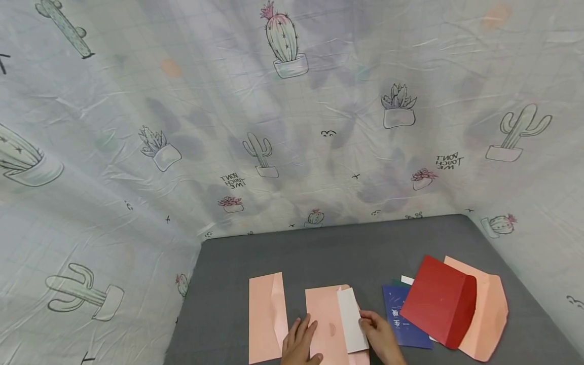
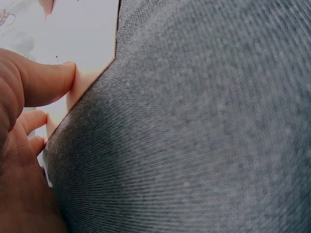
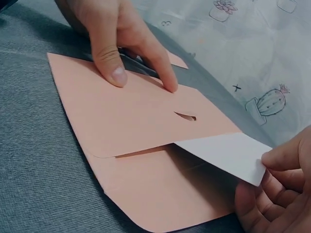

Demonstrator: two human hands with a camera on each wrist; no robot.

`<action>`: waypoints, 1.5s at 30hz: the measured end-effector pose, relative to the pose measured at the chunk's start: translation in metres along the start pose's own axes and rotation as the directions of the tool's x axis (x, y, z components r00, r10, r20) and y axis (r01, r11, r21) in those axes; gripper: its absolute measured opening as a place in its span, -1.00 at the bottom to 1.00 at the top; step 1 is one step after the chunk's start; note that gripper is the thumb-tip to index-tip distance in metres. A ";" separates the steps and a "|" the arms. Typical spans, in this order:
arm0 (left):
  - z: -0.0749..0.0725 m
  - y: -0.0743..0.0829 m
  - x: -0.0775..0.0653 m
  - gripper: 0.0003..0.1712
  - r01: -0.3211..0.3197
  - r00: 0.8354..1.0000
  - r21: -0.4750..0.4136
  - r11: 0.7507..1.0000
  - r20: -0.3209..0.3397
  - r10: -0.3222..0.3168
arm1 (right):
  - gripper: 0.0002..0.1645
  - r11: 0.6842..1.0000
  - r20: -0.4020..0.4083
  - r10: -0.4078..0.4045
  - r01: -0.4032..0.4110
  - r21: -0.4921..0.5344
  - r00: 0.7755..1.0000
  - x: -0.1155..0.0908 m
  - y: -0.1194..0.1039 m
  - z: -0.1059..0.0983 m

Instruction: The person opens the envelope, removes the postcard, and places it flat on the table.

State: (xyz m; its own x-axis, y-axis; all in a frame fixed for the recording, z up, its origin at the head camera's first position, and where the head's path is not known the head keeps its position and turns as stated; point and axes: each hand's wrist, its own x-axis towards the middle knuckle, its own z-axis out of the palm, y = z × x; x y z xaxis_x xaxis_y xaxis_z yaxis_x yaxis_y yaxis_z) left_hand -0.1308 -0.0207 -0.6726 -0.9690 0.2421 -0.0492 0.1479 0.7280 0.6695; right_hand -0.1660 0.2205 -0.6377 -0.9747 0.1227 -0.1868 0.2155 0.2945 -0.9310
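A pink envelope (image 1: pixel 323 322) lies on the dark table with its flap side open. My left hand (image 1: pixel 298 343) rests on its left part, thumb and fingers spread and fairly straight. In the right wrist view, the left hand's thumb and a finger press on the pink paper near a small half-round cut. A white card (image 1: pixel 352 320) stands partly inside the envelope's mouth, its outer end sticking out. My right hand (image 1: pixel 382 335) pinches that end between thumb and fingers, as the right wrist view shows of the card (image 3: pixel 231 154). The card's inner part is hidden by the envelope.
To the left lies another pink envelope (image 1: pixel 262 319). On the right, a red envelope (image 1: pixel 433 299) overlaps a pink envelope (image 1: pixel 490 314) and a blue card (image 1: pixel 408 329) with white print. A green card and a white edge peek out behind. A cactus-print sheet (image 1: pixel 337 126) surrounds the table.
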 end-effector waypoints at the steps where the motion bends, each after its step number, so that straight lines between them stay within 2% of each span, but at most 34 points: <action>1: 0.000 0.000 0.000 -0.19 0.002 1.000 -0.003 1.000 0.003 -0.002 | -0.67 1.000 0.005 0.001 -0.001 0.003 1.000 0.000 0.000 -0.001; 7: 0.002 -0.001 0.001 -0.19 0.016 1.000 -0.013 1.000 0.014 -0.016 | -0.64 0.999 0.017 0.032 -0.032 0.041 0.999 0.000 -0.003 -0.004; 14: 0.003 -0.001 0.000 -0.20 0.002 1.000 0.014 1.000 -0.029 -0.001 | -0.62 0.994 0.018 0.081 -0.082 0.071 0.997 0.000 -0.006 -0.006; 22: 0.000 0.000 0.002 -0.16 0.021 1.000 -0.006 1.000 0.010 -0.021 | -0.59 0.993 0.028 0.089 -0.091 0.069 0.996 0.000 -0.009 -0.011; 33: 0.003 -0.003 0.001 -0.20 -0.006 0.999 0.031 0.999 -0.032 0.007 | -0.56 0.991 0.027 0.114 -0.116 0.068 0.993 -0.001 -0.012 -0.016; 39: 0.002 -0.002 0.002 -0.19 0.003 1.000 -0.006 1.000 -0.009 -0.003 | -0.60 0.992 0.009 0.099 -0.099 0.079 0.995 0.000 -0.007 -0.017; 45: 0.001 -0.001 0.002 -0.18 0.023 1.000 -0.021 1.000 0.019 -0.022 | -0.59 0.990 0.020 0.117 -0.118 0.073 0.993 0.003 -0.004 -0.019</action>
State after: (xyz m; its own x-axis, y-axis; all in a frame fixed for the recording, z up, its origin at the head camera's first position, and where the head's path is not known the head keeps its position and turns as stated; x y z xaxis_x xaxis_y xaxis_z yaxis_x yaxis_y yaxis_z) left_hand -0.1327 -0.0205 -0.6745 -0.9681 0.2380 -0.0785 0.1216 0.7200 0.6832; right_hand -0.1691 0.2376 -0.6292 -0.9438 0.1370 -0.3007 0.3242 0.2083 -0.9228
